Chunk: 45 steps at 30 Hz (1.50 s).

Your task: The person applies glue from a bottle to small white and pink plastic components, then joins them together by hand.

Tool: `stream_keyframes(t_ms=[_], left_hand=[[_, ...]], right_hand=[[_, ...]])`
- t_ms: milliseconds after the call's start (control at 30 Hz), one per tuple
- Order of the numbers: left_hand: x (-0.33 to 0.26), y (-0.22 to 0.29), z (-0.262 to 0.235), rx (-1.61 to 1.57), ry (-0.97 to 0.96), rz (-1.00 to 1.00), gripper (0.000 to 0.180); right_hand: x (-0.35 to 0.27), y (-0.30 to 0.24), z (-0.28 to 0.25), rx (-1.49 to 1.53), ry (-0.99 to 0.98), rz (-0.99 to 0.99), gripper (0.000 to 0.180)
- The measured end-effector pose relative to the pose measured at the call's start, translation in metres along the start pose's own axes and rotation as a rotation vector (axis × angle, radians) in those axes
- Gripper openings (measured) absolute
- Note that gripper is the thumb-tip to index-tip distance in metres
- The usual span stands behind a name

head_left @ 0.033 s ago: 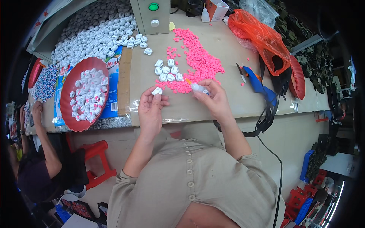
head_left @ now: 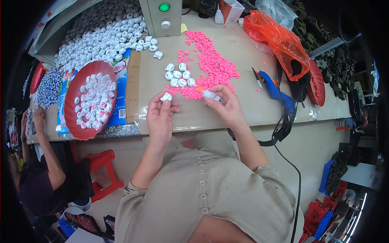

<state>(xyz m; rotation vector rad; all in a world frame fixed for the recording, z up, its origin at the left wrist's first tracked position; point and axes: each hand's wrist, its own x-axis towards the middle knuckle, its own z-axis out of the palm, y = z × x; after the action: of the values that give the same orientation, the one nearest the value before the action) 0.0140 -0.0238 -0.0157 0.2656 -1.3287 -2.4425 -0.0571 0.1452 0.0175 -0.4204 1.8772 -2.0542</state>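
Note:
Between the thumb and fingers of my left hand (head_left: 160,115) is a small white rounded piece (head_left: 166,96). My right hand (head_left: 227,107) grips a small white squeeze bottle (head_left: 210,95) with an orange-yellow nozzle, which points up and left. The nozzle is apart from the held piece. Just beyond my hands, several matching white pieces (head_left: 177,74) form a small cluster on the table. Beside them spreads a long pile of small pink pieces (head_left: 214,65), some lying close under the bottle's tip.
A red scalloped tray (head_left: 73,123) of white pieces, some with pink parts, stands left. Behind it lies a big heap of white pieces (head_left: 101,40). Scissors (head_left: 257,77), a blue cloth strap (head_left: 277,91) and an orange plastic bag (head_left: 275,40) lie right. Another person's arm (head_left: 50,154) shows far left.
My right hand and the bottle have shifted very slightly to the left. My left hand, still on the white piece, has barely moved.

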Motion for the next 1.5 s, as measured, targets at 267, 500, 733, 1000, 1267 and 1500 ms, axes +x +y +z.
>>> stream_keyframes(t_ms=[267,500,733,1000,1267,1500], left_hand=[[0.001,0.004,-0.005,-0.296,0.067,0.021,0.026],[0.002,0.005,-0.009,-0.360,0.049,0.020,0.027],[0.002,0.002,-0.004,-0.122,-0.003,-0.038,0.025],[-0.003,0.001,0.015,0.140,-0.252,-0.222,0.028],[-0.002,-0.004,0.013,0.266,-0.312,-0.152,0.029],[-0.005,-0.005,0.013,0.337,-0.269,-0.076,0.028]], right_hand=[[0.009,0.011,0.034,-0.703,0.108,-0.269,0.017],[0.016,0.017,0.044,-0.939,0.164,-0.369,0.014],[0.016,0.008,0.032,-0.667,0.074,-0.238,0.010],[0.005,-0.002,0.020,0.006,-0.056,0.079,0.008],[0.009,-0.005,0.017,-0.089,-0.153,0.166,0.010],[0.011,-0.012,0.019,-0.086,-0.152,0.238,0.013]])
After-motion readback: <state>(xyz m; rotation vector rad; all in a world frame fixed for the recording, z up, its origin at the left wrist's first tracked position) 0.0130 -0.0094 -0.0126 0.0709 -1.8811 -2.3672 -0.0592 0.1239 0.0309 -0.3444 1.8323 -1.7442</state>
